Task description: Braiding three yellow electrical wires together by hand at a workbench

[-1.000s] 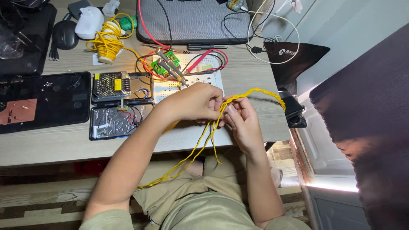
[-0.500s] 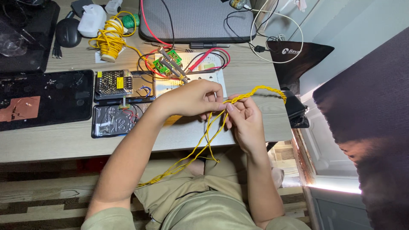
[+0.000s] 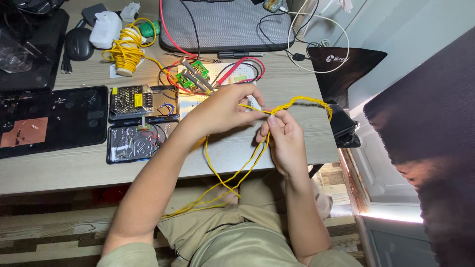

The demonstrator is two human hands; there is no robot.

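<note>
- The twisted wire strands (image 3: 297,103) are held above the desk (image 3: 297,84) near its front edge, between the left hand (image 3: 225,109) and the right hand (image 3: 283,141).
- A breadboard (image 3: 222,74) is found just behind the left hand.
- A laptop (image 3: 225,24) is set behind that.
- A power supply (image 3: 131,99) sits left of the breadboard, with a wire spool (image 3: 127,49) behind it.
- A computer mouse (image 3: 78,43) lies further left.

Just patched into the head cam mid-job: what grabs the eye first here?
Dead centre, the left hand and right hand pinch a yellow wire over the desk's front edge; its twisted part arcs off to the right, and loose strands trail down across the lap. Next comes the yellow spool at upper left, then the red and black leads tangled round green boards just beyond the hands.
</note>
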